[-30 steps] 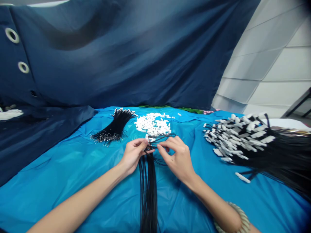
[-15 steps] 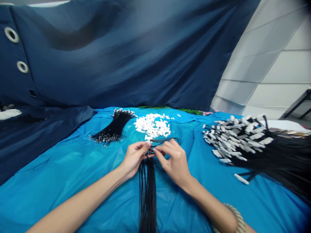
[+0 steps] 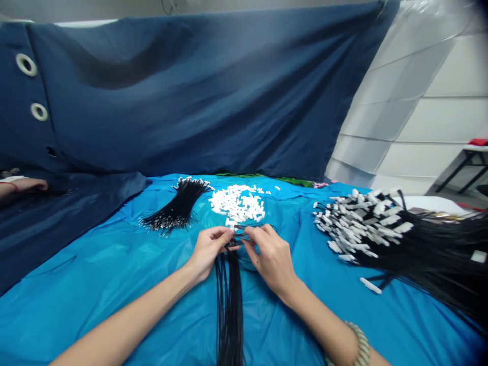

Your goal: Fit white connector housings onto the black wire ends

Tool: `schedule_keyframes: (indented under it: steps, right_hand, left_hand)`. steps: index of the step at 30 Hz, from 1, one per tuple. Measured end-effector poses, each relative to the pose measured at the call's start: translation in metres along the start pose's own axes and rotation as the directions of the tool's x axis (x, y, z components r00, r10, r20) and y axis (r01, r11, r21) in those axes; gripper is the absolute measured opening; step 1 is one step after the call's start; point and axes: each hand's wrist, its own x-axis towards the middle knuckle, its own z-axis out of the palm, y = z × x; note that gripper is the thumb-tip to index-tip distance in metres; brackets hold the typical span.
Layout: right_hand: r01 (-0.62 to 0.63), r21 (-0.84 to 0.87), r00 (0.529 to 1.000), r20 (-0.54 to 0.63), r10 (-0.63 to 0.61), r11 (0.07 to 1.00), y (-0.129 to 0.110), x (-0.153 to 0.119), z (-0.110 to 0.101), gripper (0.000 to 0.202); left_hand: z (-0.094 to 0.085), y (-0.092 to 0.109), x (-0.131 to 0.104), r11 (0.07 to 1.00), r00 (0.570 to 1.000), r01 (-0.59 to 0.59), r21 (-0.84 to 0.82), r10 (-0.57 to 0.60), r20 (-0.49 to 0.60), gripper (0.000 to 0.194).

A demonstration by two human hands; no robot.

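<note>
Thumb and fingers of my left hand [image 3: 212, 250] are closed on a white plastic connector [image 3: 231, 224]. My right hand [image 3: 271, 256] pinches thin black wires [image 3: 241, 235] just right of that connector; their exact ends are too small to make out. Below both hands a long bundle of black wires [image 3: 231, 305] hangs toward me over the blue cloth. Just beyond my fingertips lies a heap of loose white connectors [image 3: 238, 203].
A short bundle of black wires [image 3: 179, 206] with metal tips lies to the left. At the right is a large pile of black wires with white connectors [image 3: 362, 223]. A navy curtain [image 3: 209, 96] hangs behind. Another person's hand [image 3: 30, 184] shows at far left.
My view has tilted up slightly. My right-hand fingers have drawn closer together around the wires. Another person's hand has come into view at far left.
</note>
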Motion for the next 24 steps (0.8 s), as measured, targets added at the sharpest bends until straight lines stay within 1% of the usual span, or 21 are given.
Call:
schedule_keyframes:
  steps: [3,6,8,9,10,11,12,13,14,15,16,17,19,21,22,24]
  right_hand:
    - [0.059,-0.122,0.998,0.032,-0.055,0.991,0.003,0.0,0.001,0.017]
    - [0.053,-0.172,0.998,0.039,-0.047,0.984,0.006,0.001,0.001,0.017]
    - [-0.002,-0.141,1.0,-0.001,0.002,0.99,0.009,0.003,-0.001,0.017]
    - [-0.047,-0.099,0.998,-0.038,0.043,0.994,0.012,0.004,-0.002,0.016]
    - [-0.102,-0.033,0.991,-0.089,0.098,0.994,0.014,0.005,-0.003,0.016]
    - [-0.166,0.072,0.971,-0.161,0.176,0.983,0.017,0.006,-0.005,0.014]
    - [-0.226,0.202,0.932,-0.239,0.272,0.953,0.021,0.008,-0.008,0.011]
    - [-0.267,0.334,0.875,-0.309,0.373,0.904,0.025,0.009,-0.01,0.009]
    - [-0.286,0.452,0.805,-0.365,0.468,0.845,0.029,0.011,-0.013,0.008]
    - [-0.289,0.538,0.736,-0.404,0.543,0.792,0.033,0.013,-0.016,0.009]
    - [-0.285,0.592,0.677,-0.433,0.595,0.754,0.037,0.015,-0.019,0.011]
    - [-0.28,0.625,0.63,-0.454,0.63,0.729,0.041,0.017,-0.022,0.012]
    - [-0.261,0.683,0.557,-0.47,0.684,0.682,0.049,0.021,-0.027,0.015]
    - [-0.232,0.754,0.508,-0.445,0.738,0.614,0.054,0.025,-0.033,0.017]
    - [-0.217,0.79,0.495,-0.418,0.762,0.574,0.055,0.025,-0.035,0.017]
    - [-0.19,0.857,0.49,-0.341,0.802,0.48,0.056,0.024,-0.042,0.016]
  left_hand:
    - [-0.001,0.0,0.0,0.998,0.999,-0.026,0.052,0.025,0.02,0.02]
    - [-0.001,0.0,0.0,0.995,0.999,-0.01,0.096,0.007,0.033,0.021]
    - [-0.001,0.001,0.001,0.992,0.999,-0.012,0.129,0.007,0.041,0.024]
    - [-0.001,0.001,0.001,0.989,0.999,-0.029,0.146,0.022,0.045,0.026]
    - [-0.002,0.001,0.002,0.986,0.998,-0.057,0.159,0.05,0.048,0.029]
    - [-0.003,0.002,0.003,0.981,0.995,-0.089,0.174,0.081,0.049,0.031]
    - [-0.004,0.002,0.004,0.975,0.994,-0.109,0.192,0.101,0.05,0.034]
    - [-0.006,0.003,0.006,0.97,0.992,-0.12,0.21,0.113,0.047,0.035]
    - [-0.007,0.004,0.007,0.967,0.992,-0.122,0.225,0.116,0.04,0.035]
    - [-0.009,0.004,0.009,0.965,0.993,-0.118,0.235,0.115,0.028,0.035]
    - [-0.01,0.005,0.01,0.964,0.993,-0.113,0.239,0.116,0.003,0.035]
    - [-0.012,0.006,0.012,0.965,0.993,-0.108,0.238,0.118,-0.026,0.035]
    - [-0.015,0.007,0.014,0.966,0.991,-0.099,0.237,0.118,-0.068,0.035]
    - [-0.017,0.008,0.016,0.967,0.99,-0.092,0.237,0.115,-0.084,0.033]
    - [-0.018,0.008,0.017,0.972,0.991,-0.087,0.218,0.107,-0.081,0.032]
    - [-0.02,0.008,0.019,0.989,0.995,-0.062,0.131,0.072,-0.068,0.029]
